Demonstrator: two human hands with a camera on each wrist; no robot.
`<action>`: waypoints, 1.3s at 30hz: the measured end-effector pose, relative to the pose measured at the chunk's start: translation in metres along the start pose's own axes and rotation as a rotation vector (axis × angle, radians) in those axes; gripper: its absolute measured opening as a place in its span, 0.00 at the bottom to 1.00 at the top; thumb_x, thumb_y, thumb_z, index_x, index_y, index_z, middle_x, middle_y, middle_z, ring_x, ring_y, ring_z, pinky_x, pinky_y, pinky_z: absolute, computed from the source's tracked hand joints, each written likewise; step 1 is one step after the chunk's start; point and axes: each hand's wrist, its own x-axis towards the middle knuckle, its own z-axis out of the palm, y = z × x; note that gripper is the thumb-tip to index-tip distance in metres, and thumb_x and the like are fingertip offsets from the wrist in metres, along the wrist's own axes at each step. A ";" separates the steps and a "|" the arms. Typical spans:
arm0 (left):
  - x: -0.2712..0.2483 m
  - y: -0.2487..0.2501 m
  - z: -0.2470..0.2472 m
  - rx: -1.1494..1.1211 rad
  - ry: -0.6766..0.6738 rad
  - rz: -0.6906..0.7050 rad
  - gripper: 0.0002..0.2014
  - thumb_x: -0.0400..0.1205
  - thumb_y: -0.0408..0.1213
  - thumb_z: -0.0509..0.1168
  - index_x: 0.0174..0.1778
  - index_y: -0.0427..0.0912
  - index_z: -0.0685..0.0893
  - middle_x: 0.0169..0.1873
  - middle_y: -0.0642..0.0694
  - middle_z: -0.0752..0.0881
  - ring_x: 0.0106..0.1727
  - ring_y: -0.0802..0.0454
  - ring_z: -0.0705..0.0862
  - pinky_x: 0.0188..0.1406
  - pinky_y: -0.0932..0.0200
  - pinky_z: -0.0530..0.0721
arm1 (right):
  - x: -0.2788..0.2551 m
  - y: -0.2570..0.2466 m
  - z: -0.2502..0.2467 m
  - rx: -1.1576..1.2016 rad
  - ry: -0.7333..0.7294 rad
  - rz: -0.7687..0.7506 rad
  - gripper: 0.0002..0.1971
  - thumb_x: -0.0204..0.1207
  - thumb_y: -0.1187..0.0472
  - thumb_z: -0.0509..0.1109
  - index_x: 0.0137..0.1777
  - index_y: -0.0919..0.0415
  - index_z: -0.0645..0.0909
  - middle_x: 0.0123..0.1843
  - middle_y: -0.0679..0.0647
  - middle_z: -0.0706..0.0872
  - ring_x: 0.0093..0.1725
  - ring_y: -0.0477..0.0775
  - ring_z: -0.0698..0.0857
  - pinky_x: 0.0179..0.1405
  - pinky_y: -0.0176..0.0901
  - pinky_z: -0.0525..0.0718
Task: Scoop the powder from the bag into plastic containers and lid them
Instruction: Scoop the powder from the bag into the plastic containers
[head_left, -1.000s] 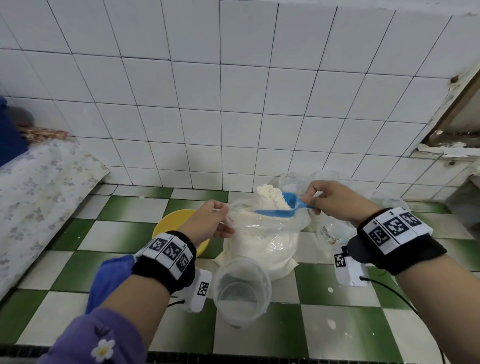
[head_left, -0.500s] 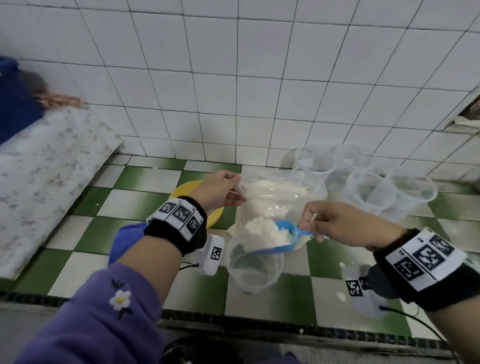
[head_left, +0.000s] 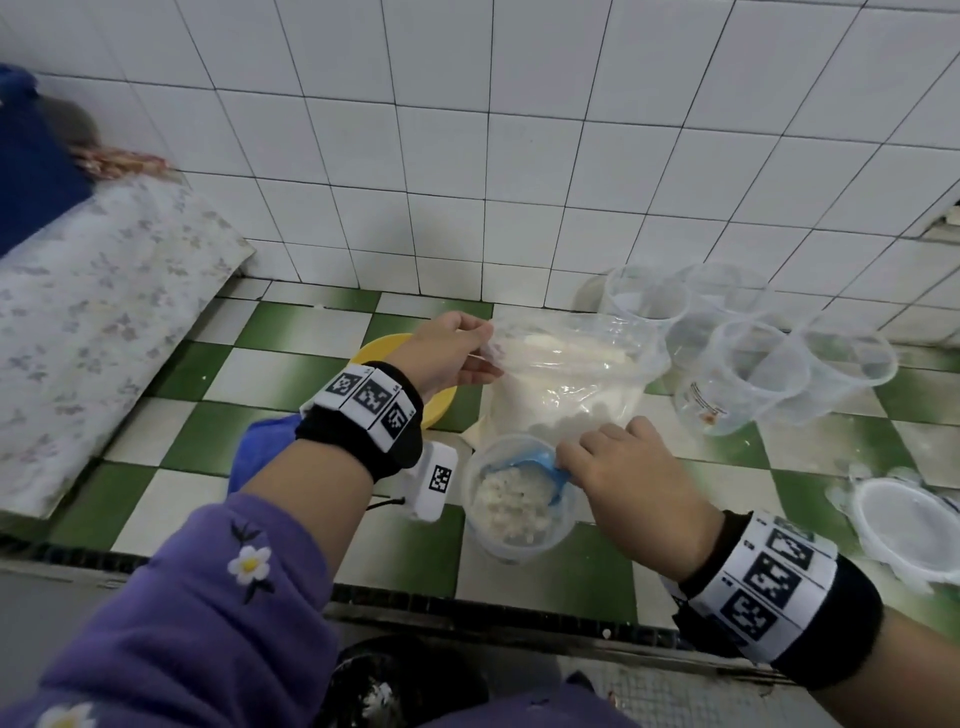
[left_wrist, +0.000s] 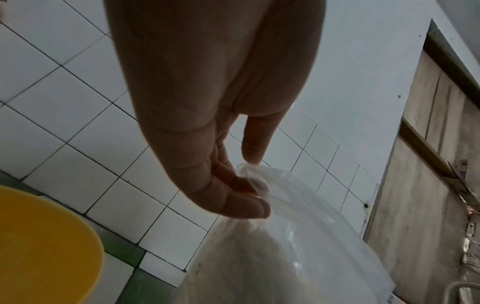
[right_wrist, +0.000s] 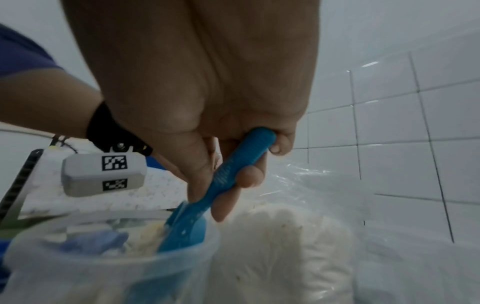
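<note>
Your right hand has its fingers curled round the handle of the blue scoop, whose bowl is tipped down inside the clear container just below them — lumpy white powder already lies in it. Your left hand pinches the rim of the plastic bag between thumb and fingers, holding its mouth up; the bag stands just beyond your right fingers, touching the container's far side.
</note>
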 end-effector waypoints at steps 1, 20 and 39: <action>0.000 0.000 0.000 0.002 -0.001 0.001 0.08 0.88 0.37 0.59 0.58 0.36 0.75 0.48 0.35 0.84 0.38 0.48 0.87 0.38 0.61 0.89 | -0.001 -0.001 0.003 -0.018 0.063 -0.026 0.19 0.50 0.72 0.74 0.40 0.54 0.81 0.29 0.49 0.78 0.29 0.55 0.77 0.36 0.45 0.61; -0.005 0.001 -0.003 0.114 -0.014 0.018 0.06 0.87 0.35 0.60 0.57 0.38 0.75 0.50 0.35 0.84 0.37 0.50 0.87 0.35 0.63 0.89 | -0.029 0.013 0.027 0.229 0.352 -0.043 0.20 0.62 0.72 0.72 0.52 0.52 0.85 0.41 0.48 0.83 0.41 0.54 0.81 0.48 0.45 0.64; 0.001 -0.002 0.003 0.142 0.030 0.017 0.12 0.88 0.39 0.60 0.60 0.33 0.78 0.48 0.36 0.85 0.38 0.48 0.86 0.38 0.60 0.88 | 0.020 0.108 -0.069 -0.172 0.276 0.323 0.18 0.61 0.75 0.70 0.45 0.53 0.87 0.31 0.52 0.81 0.38 0.59 0.74 0.40 0.48 0.56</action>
